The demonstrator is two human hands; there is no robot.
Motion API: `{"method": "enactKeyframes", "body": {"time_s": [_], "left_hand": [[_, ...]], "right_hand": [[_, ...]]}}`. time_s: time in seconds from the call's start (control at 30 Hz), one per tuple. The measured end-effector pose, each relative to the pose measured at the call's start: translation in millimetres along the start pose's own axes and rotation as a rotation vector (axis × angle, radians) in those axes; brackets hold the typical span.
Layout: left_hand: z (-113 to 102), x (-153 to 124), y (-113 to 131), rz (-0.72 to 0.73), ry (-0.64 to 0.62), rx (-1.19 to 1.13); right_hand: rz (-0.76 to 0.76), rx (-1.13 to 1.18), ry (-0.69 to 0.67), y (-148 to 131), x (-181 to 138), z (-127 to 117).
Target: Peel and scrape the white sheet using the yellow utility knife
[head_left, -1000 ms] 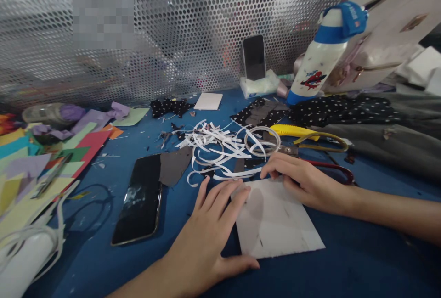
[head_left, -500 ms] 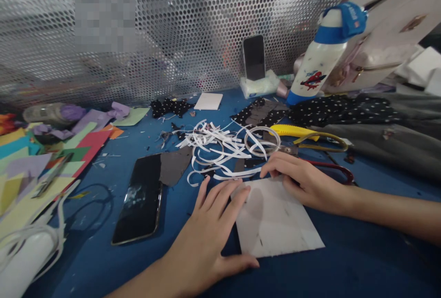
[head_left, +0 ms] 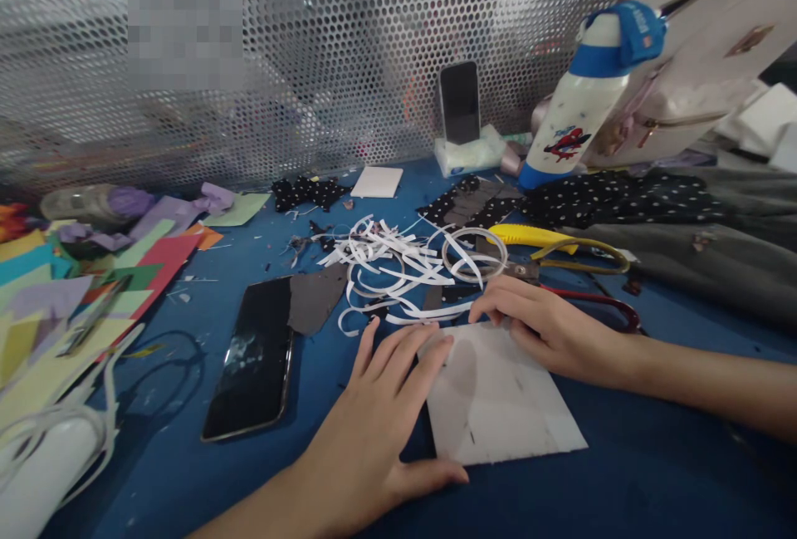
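A white square sheet of paper (head_left: pixel 504 402) lies on the blue table (head_left: pixel 623 489) in front of me. My left hand (head_left: pixel 379 414) lies flat and open on its left edge, fingers stretched toward the far corner. My right hand (head_left: pixel 548 327) rests on the sheet's far right edge, fingers curled and pressed down on the paper. Just beyond the hands is a tangle of white paper strips (head_left: pixel 404 269).
A black phone (head_left: pixel 255 356) lies left of my left hand beside a grey scrap (head_left: pixel 315 298). Yellow-handled scissors (head_left: pixel 560 244) and red-handled scissors (head_left: pixel 601 306) lie behind my right hand. Coloured paper (head_left: pixel 80 290) is piled at left. A bottle (head_left: pixel 579 107), polka-dot cloth (head_left: pixel 623 194) and an upright phone (head_left: pixel 459 103) stand before the perforated metal screen.
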State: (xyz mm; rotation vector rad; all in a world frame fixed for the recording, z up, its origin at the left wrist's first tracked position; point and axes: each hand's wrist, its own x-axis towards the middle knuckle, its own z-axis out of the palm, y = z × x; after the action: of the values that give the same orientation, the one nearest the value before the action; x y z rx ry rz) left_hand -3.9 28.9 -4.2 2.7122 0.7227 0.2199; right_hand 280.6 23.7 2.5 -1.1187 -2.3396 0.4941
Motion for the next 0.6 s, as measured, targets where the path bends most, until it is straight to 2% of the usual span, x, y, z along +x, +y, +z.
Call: {"method": "enactKeyframes", "body": {"time_s": [0.33, 0.6], "left_hand": [[-0.2, 0.0, 0.6, -0.001, -0.022, 0.010], [-0.5, 0.3, -0.6, 0.007, -0.010, 0.016]], "right_hand": [[-0.053, -0.123, -0.006, -0.6, 3.7, 3.2], [-0.051, -0.102, 0.012, 1.6, 2.1, 3.9]]}}
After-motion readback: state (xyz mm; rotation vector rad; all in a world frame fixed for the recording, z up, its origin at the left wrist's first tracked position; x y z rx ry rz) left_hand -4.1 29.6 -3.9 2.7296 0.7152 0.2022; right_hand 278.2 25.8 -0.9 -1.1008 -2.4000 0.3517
